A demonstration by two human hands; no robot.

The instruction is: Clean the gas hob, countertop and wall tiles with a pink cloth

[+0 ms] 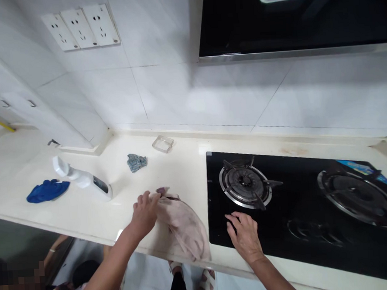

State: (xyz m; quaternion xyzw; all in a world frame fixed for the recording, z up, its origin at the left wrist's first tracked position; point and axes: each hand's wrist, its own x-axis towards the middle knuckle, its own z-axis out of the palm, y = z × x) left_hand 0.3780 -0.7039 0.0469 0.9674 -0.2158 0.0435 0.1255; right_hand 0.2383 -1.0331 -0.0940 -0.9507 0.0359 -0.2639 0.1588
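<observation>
A pale pink cloth (185, 228) lies crumpled on the counter, left of the black gas hob (276, 218), its lower end at the counter's front edge. My left hand (145, 214) is at the cloth's upper left corner, fingers bent and closed on its edge; the thumb side is partly hidden. A small dark purplish patch (162, 191) shows by the fingertips. My right hand (245, 233) rests on the hob's glass, in front of the left burner (245, 182). Its fingers are bent and slightly apart, and it holds nothing.
Left on the counter are a white spray bottle (84, 180), a blue cloth (47, 190), a grey-blue crumpled rag (137, 162) and a clear small dish (163, 144). A dark range hood (291, 21) overhangs the hob. Another person's arm (55, 246) shows below the counter, lower left.
</observation>
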